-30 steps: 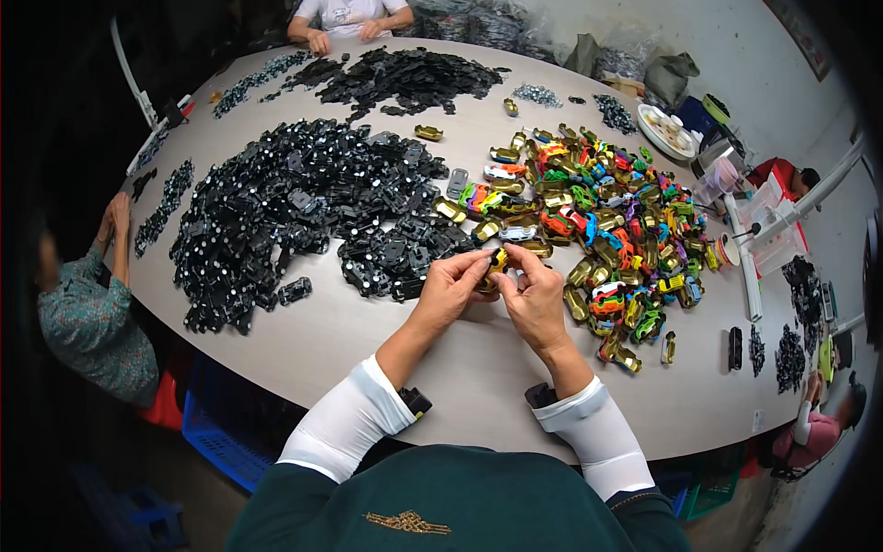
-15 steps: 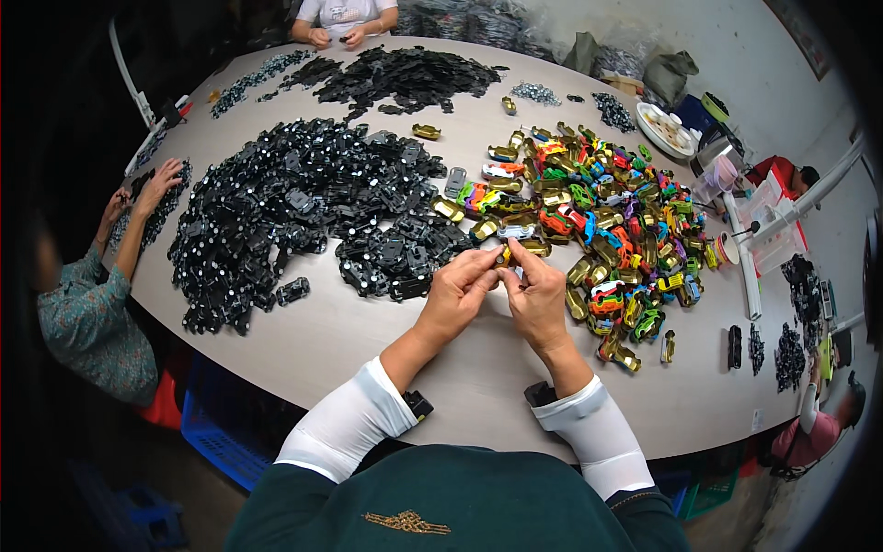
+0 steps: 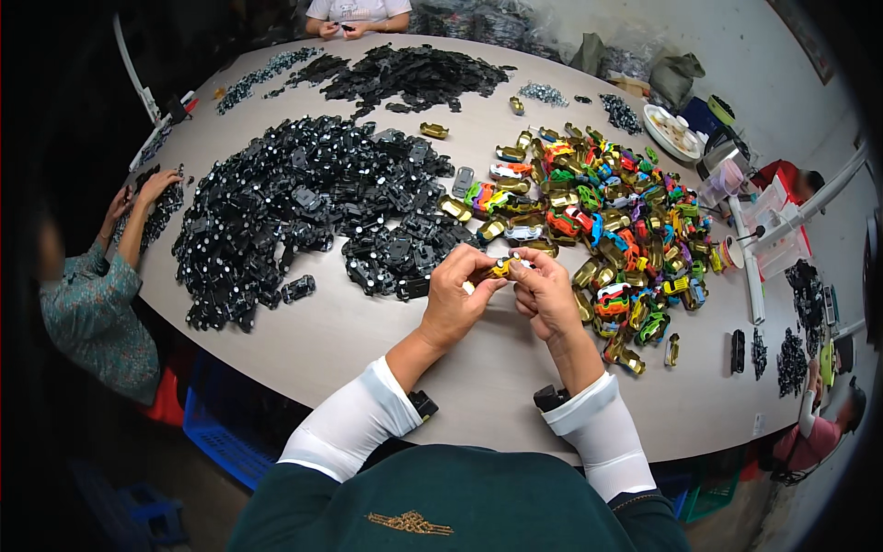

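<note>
My left hand and my right hand meet just above the table's near middle, both pinching a small yellow toy car between the fingertips. A large heap of black toy car chassis lies to the left of my hands. To the right spreads a pile of colourful toy car bodies in gold, red, green and blue. Both forearms wear white sleeves.
The table is round and pale. A second black heap lies at the far side, where another person's hands work. A person in a patterned top sits at left. A white plate and clutter stand at right.
My hands stay together on the small car with only slight finger movement. The person at left has stretched a hand out to the black parts on the table edge.
</note>
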A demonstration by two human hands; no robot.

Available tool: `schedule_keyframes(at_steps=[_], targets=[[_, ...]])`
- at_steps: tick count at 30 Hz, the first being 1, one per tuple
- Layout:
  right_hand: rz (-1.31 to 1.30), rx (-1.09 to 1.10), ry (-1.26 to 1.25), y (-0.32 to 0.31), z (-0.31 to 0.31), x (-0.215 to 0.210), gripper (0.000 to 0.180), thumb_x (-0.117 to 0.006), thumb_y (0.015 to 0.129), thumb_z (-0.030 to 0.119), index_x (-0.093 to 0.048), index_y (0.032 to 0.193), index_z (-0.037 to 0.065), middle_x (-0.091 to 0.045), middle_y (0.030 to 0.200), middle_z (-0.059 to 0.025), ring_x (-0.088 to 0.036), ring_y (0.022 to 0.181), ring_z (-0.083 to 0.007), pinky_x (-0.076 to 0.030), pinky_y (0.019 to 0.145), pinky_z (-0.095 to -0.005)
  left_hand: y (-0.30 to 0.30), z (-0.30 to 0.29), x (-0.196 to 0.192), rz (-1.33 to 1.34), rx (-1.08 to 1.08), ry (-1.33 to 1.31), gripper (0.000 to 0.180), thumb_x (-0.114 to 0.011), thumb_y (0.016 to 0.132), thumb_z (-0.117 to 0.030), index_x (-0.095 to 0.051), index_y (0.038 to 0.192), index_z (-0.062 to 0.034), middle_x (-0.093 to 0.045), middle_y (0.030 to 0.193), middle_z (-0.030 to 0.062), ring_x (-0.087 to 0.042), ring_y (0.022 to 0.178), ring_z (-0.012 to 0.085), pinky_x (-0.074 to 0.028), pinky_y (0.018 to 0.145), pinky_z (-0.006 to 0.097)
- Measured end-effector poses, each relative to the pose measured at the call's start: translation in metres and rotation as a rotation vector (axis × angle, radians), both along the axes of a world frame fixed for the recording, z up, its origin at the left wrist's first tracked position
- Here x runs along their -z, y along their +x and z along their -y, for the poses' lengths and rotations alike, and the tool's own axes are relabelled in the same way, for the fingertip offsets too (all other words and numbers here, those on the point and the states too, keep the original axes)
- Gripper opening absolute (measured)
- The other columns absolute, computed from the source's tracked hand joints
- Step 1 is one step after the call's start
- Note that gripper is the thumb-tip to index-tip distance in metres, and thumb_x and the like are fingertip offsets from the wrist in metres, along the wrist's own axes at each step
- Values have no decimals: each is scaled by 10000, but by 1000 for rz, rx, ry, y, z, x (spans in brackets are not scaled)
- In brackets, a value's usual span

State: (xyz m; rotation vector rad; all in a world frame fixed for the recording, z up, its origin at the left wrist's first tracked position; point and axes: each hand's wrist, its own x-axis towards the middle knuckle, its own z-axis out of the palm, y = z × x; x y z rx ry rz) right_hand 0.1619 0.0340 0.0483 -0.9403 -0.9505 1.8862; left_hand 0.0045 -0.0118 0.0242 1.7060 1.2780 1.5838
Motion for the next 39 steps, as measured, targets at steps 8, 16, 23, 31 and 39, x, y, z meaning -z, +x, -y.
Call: schedule_keyframes(at_steps=[8, 16, 23, 31, 39], targets=[[16, 30, 125, -8, 3, 6, 287, -702, 846, 80, -513, 1062, 71, -606, 684, -4, -353, 407, 3, -225, 347, -182, -10, -15, 22, 971, 269, -331, 348, -643, 869, -24, -493, 1183, -16, -612, 1067, 88, -628, 925, 154, -533, 751, 275], [198, -85, -92, 3, -5, -6, 226, -656, 879, 104, -577, 1077, 31, -646, 826, -38, -509, 592, -57, -403, 495, -198, -18, -16, 11, 1200, 348, -325, 370, -529, 936, -58, -449, 1297, -69, -615, 1116, 120, -637, 975, 232, -554, 851, 411], [159, -139, 40, -3, 4, -1, 112, -545, 936, 75, -576, 1025, 14, -622, 804, -44, -560, 643, -98, -502, 575, -247, -17, -17, 13, 1158, 305, -319, 404, -508, 905, 23, -436, 1299, -33, -591, 1163, 180, -617, 1067, 305, -548, 891, 411], [171, -211, 155, -10, 11, 0, 175, -535, 957, 157, -519, 1079, 33, -611, 771, -34, -551, 618, -88, -473, 552, -219, -15, -17, 12, 1194, 305, -348, 402, -521, 889, 7, -418, 1278, -6, -567, 1186, 211, -599, 1099, 333, -535, 922, 423], [177, -234, 171, -11, 13, 0, 153, -546, 949, 149, -519, 1044, 32, -634, 786, -45, -561, 617, -81, -461, 531, -202, -9, -11, 12, 1169, 342, -378, 398, -534, 905, -23, -412, 1283, -6, -564, 1196, 208, -596, 1104, 322, -534, 917, 417]])
